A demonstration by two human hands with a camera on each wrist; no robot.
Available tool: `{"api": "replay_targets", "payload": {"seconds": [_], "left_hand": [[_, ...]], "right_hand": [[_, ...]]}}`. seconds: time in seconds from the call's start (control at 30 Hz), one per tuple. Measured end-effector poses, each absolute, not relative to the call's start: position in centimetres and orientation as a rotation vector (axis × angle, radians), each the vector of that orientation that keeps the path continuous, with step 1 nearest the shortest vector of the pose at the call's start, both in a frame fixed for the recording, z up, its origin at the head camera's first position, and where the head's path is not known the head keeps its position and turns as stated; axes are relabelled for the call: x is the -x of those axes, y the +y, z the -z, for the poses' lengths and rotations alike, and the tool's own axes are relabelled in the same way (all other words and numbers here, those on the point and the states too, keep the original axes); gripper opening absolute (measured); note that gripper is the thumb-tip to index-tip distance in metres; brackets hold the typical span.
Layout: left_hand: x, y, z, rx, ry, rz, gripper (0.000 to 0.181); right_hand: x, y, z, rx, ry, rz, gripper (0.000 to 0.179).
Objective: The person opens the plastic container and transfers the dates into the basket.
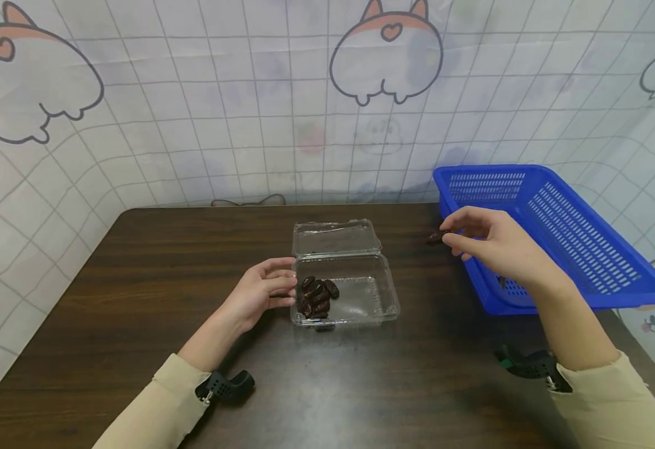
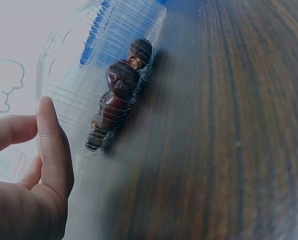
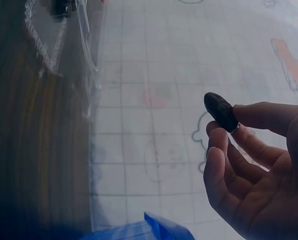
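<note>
A clear plastic clamshell box point(image 1: 369, 298) stands with its lid point(image 1: 335, 238) raised at the back. Several dark brown dates point(image 1: 317, 299) lie heaped in its left part; through the box wall in the left wrist view, the dates point(image 2: 119, 80) look glossy and wrinkled. My left hand point(image 1: 257, 293) touches the box's left side with its fingertips, its fingers mostly straight. Over by the blue basket, my right hand point(image 1: 493, 243) pinches a single date point(image 3: 221, 111) between thumb and fingertips, held up off the table.
The blue plastic basket point(image 1: 591, 240) with slotted walls stands on the right; a dark date point(image 1: 502, 282) shows in it, partly behind my right wrist. Patterned sheeting point(image 1: 237, 112) hangs behind the dark wooden table point(image 1: 153, 274). A thin cable point(image 1: 249, 202) lies along the back edge.
</note>
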State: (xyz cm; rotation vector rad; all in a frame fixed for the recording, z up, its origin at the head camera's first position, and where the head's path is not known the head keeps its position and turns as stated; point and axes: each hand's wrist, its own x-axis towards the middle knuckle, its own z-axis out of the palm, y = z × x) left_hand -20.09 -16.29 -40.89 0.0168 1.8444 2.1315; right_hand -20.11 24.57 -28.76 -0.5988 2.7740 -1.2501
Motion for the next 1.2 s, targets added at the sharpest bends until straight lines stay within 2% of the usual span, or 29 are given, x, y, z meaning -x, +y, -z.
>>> {"api": "replay_targets", "payload": {"seconds": [1.2], "left_hand": [[20.3, -16.3, 41.1, -0.029, 1.846, -2.123, 0.049]], "right_hand": [[20.5, 31.1, 29.6, 0.378, 2.862, 1.333, 0.031]]}}
